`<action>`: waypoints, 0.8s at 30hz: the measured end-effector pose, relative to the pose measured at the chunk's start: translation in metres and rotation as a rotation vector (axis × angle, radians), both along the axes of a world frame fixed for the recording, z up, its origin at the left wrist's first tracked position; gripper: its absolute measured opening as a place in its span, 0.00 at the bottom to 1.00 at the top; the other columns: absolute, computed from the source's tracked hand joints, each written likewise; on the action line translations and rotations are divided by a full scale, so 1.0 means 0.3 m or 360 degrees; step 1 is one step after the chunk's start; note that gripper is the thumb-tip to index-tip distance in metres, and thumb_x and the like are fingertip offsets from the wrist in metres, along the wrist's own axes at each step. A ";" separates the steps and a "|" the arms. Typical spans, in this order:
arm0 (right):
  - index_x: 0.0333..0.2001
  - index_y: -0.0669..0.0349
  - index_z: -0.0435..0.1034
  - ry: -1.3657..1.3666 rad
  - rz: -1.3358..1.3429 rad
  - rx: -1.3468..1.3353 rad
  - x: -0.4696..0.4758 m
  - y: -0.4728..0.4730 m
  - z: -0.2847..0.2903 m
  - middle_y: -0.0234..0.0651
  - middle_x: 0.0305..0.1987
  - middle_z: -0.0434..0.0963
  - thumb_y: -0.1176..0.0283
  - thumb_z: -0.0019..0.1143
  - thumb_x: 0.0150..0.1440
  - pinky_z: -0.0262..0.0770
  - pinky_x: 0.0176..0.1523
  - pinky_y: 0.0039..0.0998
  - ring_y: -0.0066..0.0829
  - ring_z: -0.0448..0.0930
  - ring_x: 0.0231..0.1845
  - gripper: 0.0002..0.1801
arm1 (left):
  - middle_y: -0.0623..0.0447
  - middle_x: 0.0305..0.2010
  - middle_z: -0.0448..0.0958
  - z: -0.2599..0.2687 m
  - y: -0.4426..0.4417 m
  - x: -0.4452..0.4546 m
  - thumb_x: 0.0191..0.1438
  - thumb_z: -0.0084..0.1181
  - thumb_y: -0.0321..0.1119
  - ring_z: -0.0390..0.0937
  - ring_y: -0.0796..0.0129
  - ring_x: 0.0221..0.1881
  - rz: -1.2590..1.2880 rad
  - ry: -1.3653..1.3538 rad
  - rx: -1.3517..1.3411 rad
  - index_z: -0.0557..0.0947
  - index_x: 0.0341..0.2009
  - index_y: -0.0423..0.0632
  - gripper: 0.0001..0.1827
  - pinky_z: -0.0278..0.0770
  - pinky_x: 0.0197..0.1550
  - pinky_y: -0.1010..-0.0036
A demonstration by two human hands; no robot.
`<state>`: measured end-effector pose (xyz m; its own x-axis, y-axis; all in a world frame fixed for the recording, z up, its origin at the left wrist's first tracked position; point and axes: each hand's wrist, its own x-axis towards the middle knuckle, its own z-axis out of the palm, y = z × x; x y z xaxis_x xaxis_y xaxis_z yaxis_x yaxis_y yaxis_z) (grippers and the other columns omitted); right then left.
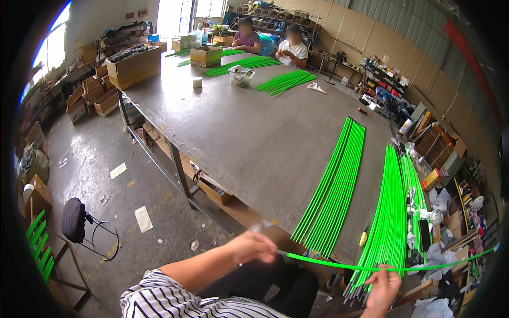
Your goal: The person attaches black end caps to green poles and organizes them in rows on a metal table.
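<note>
A long, thin green rod (326, 262) stretches across in front of me, above the table's near edge, and bows toward the right. My right hand (383, 284) pinches it partway along between thumb and fingers. At the rod's grey left end, my left hand (254, 247) has its fingers closed around the tip; motion blurs this hand. Something pale and see-through shows behind the left knuckles, too blurred to name. Under the right part of the held rod lies a thick bundle of green rods (383, 210) with dark tips. Another spread of green rods (338, 187) lies farther left.
The large grey table (238, 143) reaches away from me. A yellow-handled tool (363, 237) lies between the rod groups. Farther off are a plastic tub (241, 76), a cardboard box (206, 56) and two seated people. A black stool (75, 220) stands on the left floor.
</note>
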<state>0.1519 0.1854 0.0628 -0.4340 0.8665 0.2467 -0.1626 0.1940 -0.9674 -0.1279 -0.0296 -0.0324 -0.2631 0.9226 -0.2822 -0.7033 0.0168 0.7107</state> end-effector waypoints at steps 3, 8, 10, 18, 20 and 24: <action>0.36 0.64 0.65 0.0088 -0.0192 -0.0114 0.073 0.131 0.054 0.27 0.17 0.67 0.71 0.45 0.56 0.63 0.18 0.16 0.15 0.67 0.16 0.08 | 0.43 0.26 0.75 -0.105 -0.134 -0.105 0.47 0.49 0.20 0.75 0.62 0.27 0.0147 -0.0078 -0.0059 0.75 0.30 0.33 0.05 0.76 0.33 0.74; 0.41 0.62 0.66 0.0069 -0.0231 -0.0256 0.181 0.312 0.113 0.21 0.20 0.65 0.66 0.45 0.56 0.57 0.16 0.10 0.08 0.63 0.17 0.13 | 0.42 0.26 0.75 -0.300 -0.388 -0.246 0.50 0.47 0.22 0.75 0.61 0.27 0.0243 -0.0263 -0.0302 0.76 0.28 0.33 0.05 0.76 0.34 0.73; 0.41 0.63 0.65 0.0140 -0.0281 -0.0284 0.202 0.377 0.110 0.21 0.21 0.65 0.65 0.45 0.57 0.55 0.16 0.10 0.08 0.63 0.19 0.13 | 0.41 0.27 0.75 -0.411 -0.493 -0.291 0.50 0.46 0.22 0.75 0.59 0.29 0.0248 -0.0371 -0.0317 0.75 0.29 0.32 0.06 0.75 0.35 0.72; 0.45 0.66 0.66 0.0155 -0.0202 -0.0314 0.394 0.544 0.118 0.30 0.36 0.72 0.66 0.49 0.55 0.66 0.44 0.19 0.19 0.71 0.38 0.18 | 0.45 0.23 0.73 -0.626 -0.775 -0.362 0.45 0.48 0.26 0.72 0.61 0.25 0.0168 -0.0042 -0.0386 0.76 0.25 0.35 0.06 0.70 0.31 0.72; 0.44 0.69 0.66 0.0155 -0.0156 -0.0258 0.396 0.524 0.132 0.36 0.41 0.72 0.70 0.47 0.55 0.67 0.46 0.23 0.25 0.71 0.42 0.15 | 0.50 0.17 0.69 -0.706 -0.802 -0.370 0.43 0.47 0.32 0.68 0.64 0.20 0.0185 0.0062 -0.0274 0.73 0.19 0.42 0.08 0.66 0.24 0.72; 0.38 0.66 0.69 0.0340 -0.0108 -0.0513 0.254 0.610 0.127 0.36 0.36 0.74 0.73 0.53 0.51 0.70 0.44 0.23 0.27 0.74 0.39 0.11 | 0.47 0.22 0.71 -0.861 -1.159 -0.363 0.50 0.45 0.35 0.71 0.62 0.24 0.0420 0.0079 -0.0027 0.74 0.26 0.39 0.11 0.69 0.28 0.73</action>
<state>0.2280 0.3684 0.1011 -0.3414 0.9392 0.0358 -0.3640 -0.0970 -0.9263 -0.2367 -0.3774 -0.2908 -0.5079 0.8153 -0.2780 -0.6493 -0.1503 0.7455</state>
